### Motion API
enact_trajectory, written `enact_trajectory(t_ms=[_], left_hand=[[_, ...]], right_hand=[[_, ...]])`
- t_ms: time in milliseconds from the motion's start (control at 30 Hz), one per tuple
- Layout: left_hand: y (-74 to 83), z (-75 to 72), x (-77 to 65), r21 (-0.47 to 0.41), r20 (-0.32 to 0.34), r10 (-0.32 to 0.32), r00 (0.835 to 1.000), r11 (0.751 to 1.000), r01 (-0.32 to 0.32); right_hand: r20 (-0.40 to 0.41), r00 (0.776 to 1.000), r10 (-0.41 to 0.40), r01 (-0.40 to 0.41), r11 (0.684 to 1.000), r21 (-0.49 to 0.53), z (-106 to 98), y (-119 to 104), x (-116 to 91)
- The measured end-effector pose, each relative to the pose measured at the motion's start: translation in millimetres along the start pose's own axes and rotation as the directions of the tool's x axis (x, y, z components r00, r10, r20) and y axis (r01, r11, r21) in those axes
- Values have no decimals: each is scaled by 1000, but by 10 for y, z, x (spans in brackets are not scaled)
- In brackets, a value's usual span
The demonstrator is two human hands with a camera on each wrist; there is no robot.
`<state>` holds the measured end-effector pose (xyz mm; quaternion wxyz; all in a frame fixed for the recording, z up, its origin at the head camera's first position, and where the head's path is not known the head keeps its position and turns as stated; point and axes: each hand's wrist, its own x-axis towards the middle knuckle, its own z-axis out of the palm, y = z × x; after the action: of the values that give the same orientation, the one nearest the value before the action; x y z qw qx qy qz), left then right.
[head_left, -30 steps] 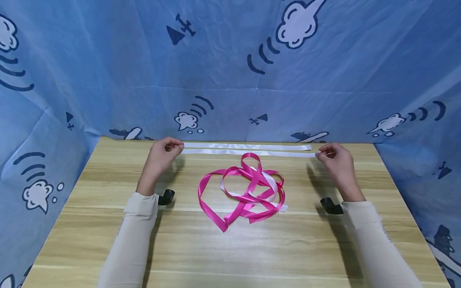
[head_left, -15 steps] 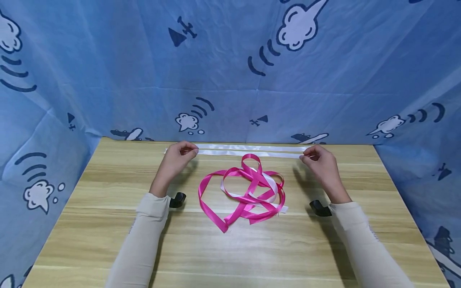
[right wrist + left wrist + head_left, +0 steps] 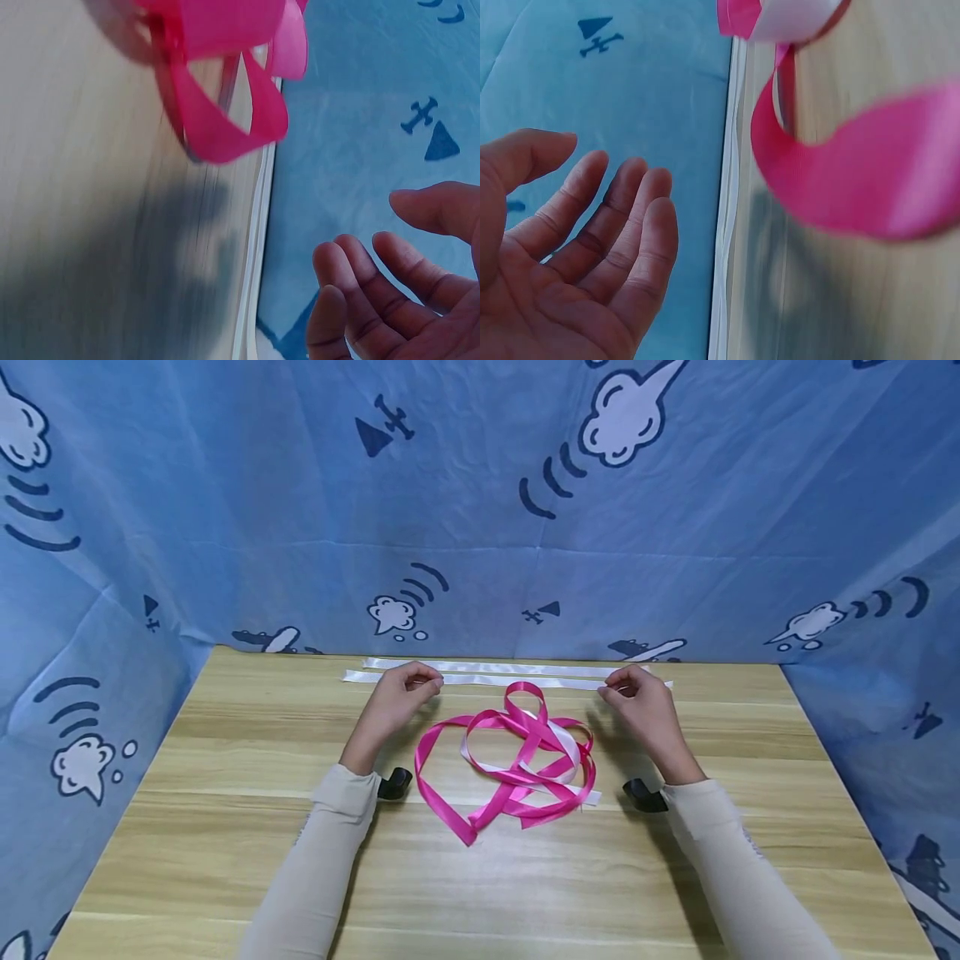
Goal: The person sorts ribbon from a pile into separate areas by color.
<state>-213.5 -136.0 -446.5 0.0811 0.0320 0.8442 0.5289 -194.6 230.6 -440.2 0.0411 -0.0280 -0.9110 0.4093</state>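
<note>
A loose tangle of pink satin ribbon, with a white ribbon running through it, lies mid-table. Behind it, two flat white ribbon strips lie side by side along the table's back edge. My left hand hovers by the left part of the strips, its fingers loosely bent. My right hand hovers by their right part, mirroring it. Both wrist views show thumb apart from fingers and nothing held, on the left hand and the right hand. Pink loops rise near each wrist camera.
The wood-grain table ends at a blue printed cloth hanging behind and at both sides. A black wrist camera sticks out from the left sleeve, another black camera from the right.
Both hands have moved inward from the strips' ends toward the middle and slightly nearer, uncovering the strip ends. The strips and the pink tangle stay where they were.
</note>
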Motion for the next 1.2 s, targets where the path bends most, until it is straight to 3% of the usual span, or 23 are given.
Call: enact_trajectory(t_ms=[233, 667, 967, 1200], left_hand=[[43, 158, -2, -56, 33, 17, 999, 998, -15], [68, 421, 22, -65, 84, 24, 996, 998, -19], [123, 640, 90, -146, 88, -39, 995, 988, 52], [145, 758, 124, -140, 62, -17, 998, 990, 25]], right_hand=[[35, 999, -28, 28, 1000, 2, 112, -48, -38], [215, 976, 28, -20, 999, -40, 379, -252, -8], [231, 972, 35, -20, 998, -67, 605, -373, 85], [244, 966, 89, -64, 992, -108, 720, -368, 117]])
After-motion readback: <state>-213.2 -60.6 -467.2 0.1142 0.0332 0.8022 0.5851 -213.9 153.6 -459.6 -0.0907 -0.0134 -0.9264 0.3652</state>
